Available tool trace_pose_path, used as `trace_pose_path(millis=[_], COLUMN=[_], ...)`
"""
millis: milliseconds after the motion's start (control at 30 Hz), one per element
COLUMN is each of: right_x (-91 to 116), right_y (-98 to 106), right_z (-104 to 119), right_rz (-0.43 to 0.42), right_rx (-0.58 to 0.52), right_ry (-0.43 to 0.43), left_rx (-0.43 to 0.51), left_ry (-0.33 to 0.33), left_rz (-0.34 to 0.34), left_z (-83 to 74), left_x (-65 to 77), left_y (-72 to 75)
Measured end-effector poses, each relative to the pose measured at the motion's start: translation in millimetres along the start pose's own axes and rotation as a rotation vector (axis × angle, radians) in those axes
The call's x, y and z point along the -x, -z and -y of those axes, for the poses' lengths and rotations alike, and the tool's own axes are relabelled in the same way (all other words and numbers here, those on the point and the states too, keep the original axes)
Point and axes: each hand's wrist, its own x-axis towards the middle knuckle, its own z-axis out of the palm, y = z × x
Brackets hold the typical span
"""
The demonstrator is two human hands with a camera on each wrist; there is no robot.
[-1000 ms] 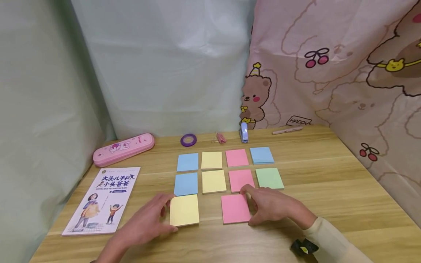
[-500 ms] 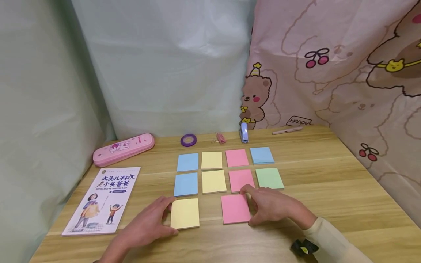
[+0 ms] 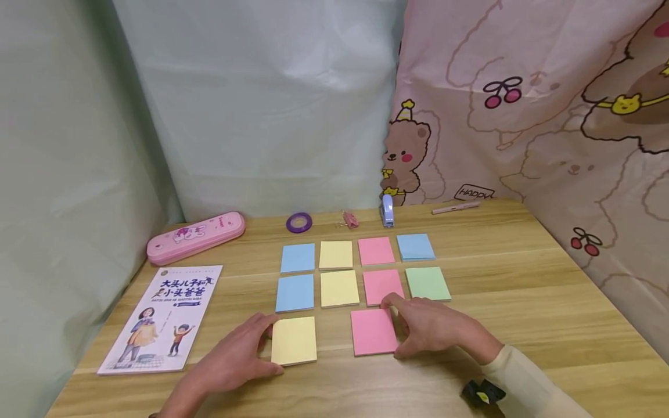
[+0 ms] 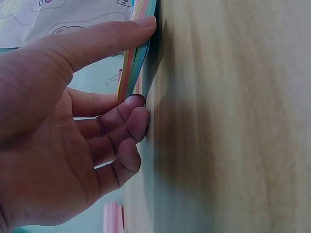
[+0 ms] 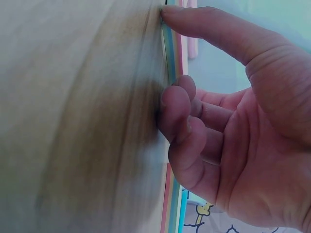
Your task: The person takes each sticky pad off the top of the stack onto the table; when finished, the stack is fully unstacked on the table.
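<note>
My left hand [image 3: 230, 355] grips a yellow-topped sticky note pad [image 3: 294, 341] by its left side, thumb at the near corner and index finger at the far one. In the left wrist view the pad's edge [image 4: 130, 73] shows coloured layers and stands slightly tilted over the table. My right hand [image 3: 431, 326] holds a pink-topped sticky note pad [image 3: 373, 332] by its right side in the same way; its layered edge [image 5: 174, 53] lies along the tabletop in the right wrist view. A gap separates the two pads.
Behind them lie two rows of pads, among them a blue pad [image 3: 295, 292] and a green pad [image 3: 428, 283]. A booklet [image 3: 162, 319] and pencil case [image 3: 195, 238] lie left. Tape [image 3: 291, 223], a binder clip [image 3: 351, 220], a stapler [image 3: 387, 211] and a pen [image 3: 456, 208] line the back.
My left hand has drawn the yellow pad a little toward me, and a gap now separates it from the blue pad behind. The right hand and pink pad have stayed put.
</note>
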Motion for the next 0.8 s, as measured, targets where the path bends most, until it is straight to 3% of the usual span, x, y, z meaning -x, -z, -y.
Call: trace_pose_path(millis=[800], right_x=[-0.7], right_y=[-0.2], right_z=[0.5], right_rz=[0.005], right_rx=[-0.003], right_ry=[0.003], left_rx=[-0.014], left_ry=[-0.005], left_rz=[0.023], left_z=[-0.1], left_x=[-2.4], left_y=[1.0])
